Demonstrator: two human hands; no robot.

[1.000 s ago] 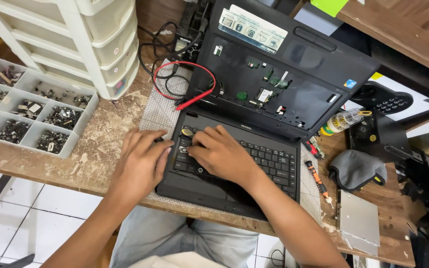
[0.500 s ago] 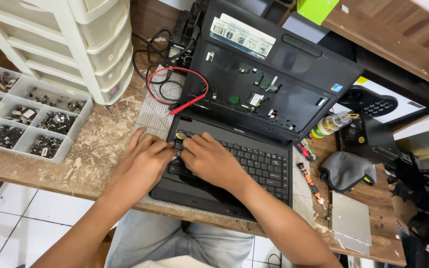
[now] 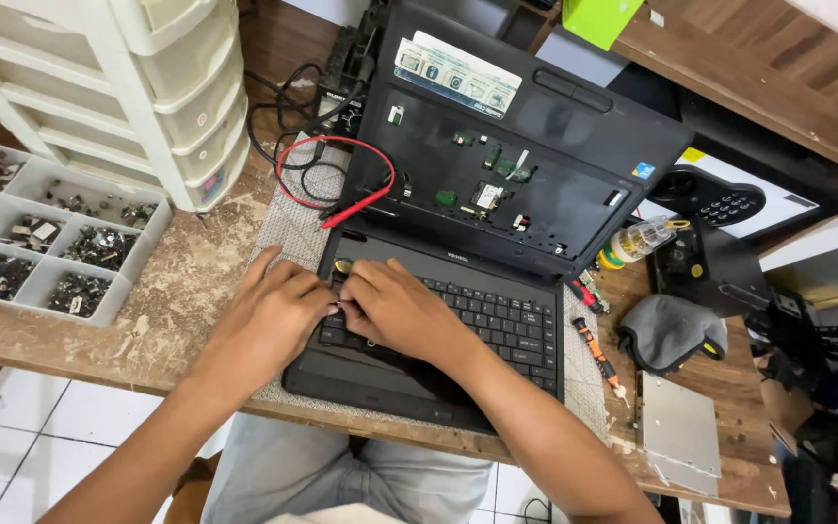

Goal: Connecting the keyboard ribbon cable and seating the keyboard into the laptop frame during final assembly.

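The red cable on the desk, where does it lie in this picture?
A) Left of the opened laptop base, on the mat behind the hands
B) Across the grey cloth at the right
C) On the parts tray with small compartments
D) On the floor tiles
A: the red cable loops beside the opened laptop base, on the mat behind both hands.

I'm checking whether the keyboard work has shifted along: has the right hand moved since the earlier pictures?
Yes, slightly. The right hand sits nearer the left edge of the laptop keyboard, now touching the left hand.
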